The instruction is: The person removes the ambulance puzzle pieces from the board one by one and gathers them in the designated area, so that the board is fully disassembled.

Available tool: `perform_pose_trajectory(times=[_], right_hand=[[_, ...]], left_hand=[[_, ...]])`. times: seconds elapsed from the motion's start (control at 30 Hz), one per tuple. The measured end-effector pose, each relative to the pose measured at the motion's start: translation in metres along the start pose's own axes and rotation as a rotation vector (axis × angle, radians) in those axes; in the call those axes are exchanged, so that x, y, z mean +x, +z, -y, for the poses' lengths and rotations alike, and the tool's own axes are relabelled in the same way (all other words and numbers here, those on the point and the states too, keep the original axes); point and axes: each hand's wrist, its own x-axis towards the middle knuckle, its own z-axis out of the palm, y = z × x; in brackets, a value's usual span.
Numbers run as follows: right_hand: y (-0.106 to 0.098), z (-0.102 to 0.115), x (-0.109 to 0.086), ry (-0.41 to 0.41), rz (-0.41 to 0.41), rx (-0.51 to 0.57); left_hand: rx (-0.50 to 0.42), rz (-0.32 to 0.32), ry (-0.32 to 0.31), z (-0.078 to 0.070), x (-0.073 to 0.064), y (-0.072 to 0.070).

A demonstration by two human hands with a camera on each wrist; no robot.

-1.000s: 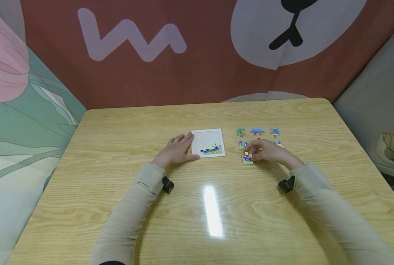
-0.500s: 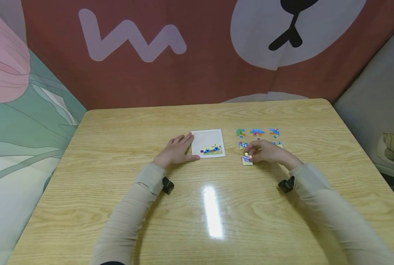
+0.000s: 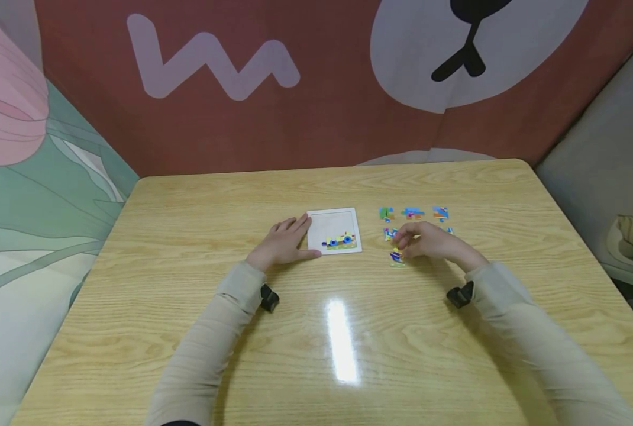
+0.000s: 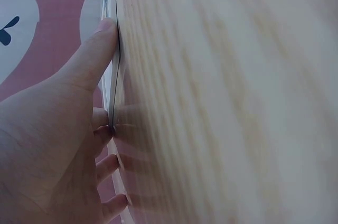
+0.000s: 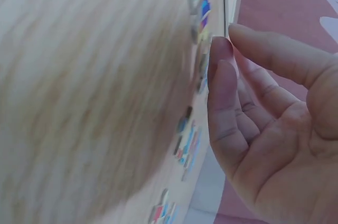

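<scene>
My left hand [image 3: 281,241] rests at the left side of a white puzzle tray [image 3: 329,222], its fingers spread and its thumb [image 4: 100,42] along the tray's edge. Inside the tray, joined jigsaw pieces [image 3: 340,240] with blue wheels fill the lower right. To the right, a yellow and purple jigsaw piece [image 3: 397,258] lies on the table, partly overlapped by my right hand [image 3: 428,241]. In the right wrist view, this hand's thumb and fingers are loosely bent close together with nothing between them, just beside the jigsaw piece [image 5: 204,15].
Several loose jigsaw pieces lie in rows to the right, including a green one [image 3: 386,213], a blue one [image 3: 413,212] and another blue one [image 3: 441,213]. My right hand hides part of the second row. The wooden table [image 3: 295,343] reaches back to a patterned wall [image 3: 327,130].
The yellow and purple piece, pale with glare half a second ago, now shows its colours and lies slightly nearer me. My right hand has drawn up a little from it; the left stays put.
</scene>
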Motion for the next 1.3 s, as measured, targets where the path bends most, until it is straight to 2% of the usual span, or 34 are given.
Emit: perform_pose_trajectory(times=[0.47, 0.63, 0.93, 1.3], right_hand=[[0.006, 0.030, 0.016, -0.059, -0.060, -0.037], [0.009, 0.040, 0.024, -0.055, -0.066, -0.036], [0.017, 0.056, 0.041, -0.049, -0.069, 0.047], [0.031, 0.064, 0.061, -0.059, -0.093, 0.069]], left_hand=[[0.001, 0.000, 0.002, 0.001, 0.001, 0.001], [-0.003, 0.000, 0.003, 0.001, 0.001, 0.001], [-0.008, 0.010, 0.000, 0.002, 0.002, 0.001], [-0.010, 0.005, -0.017, 0.002, 0.003, 0.003]])
